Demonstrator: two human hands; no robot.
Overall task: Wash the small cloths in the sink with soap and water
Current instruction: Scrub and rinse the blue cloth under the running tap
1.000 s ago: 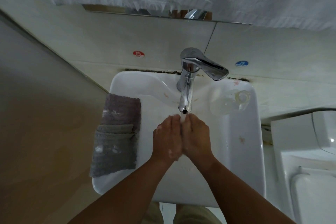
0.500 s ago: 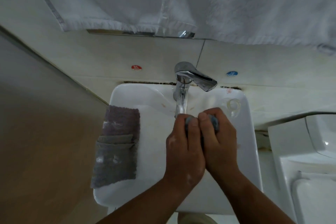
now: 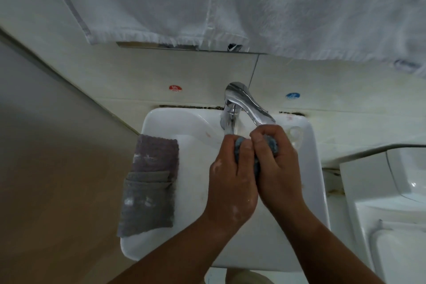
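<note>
A broad white terry towel (image 3: 253, 2) hung above and beyond both hands. Beneath them sat a white ceramic rectangular sink (image 3: 161, 127). The left hand (image 3: 230, 182), flecked with suds, and the right hand (image 3: 279, 168) pressed together, fingers curled tightly around a small blue-grey bunched cloth (image 3: 272, 144) over the basin. Left of the left hand, a folded mauve cloth (image 3: 156, 154) and a folded grey cloth (image 3: 147, 205) lay on the rim. A chrome lever faucet (image 3: 244, 99) stood just beyond the knuckles.

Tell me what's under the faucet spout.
Left hand and right hand hold a wadded blue-grey cloth just below the faucet spout. They cover most of the cloth; the drain cannot be seen.
</note>
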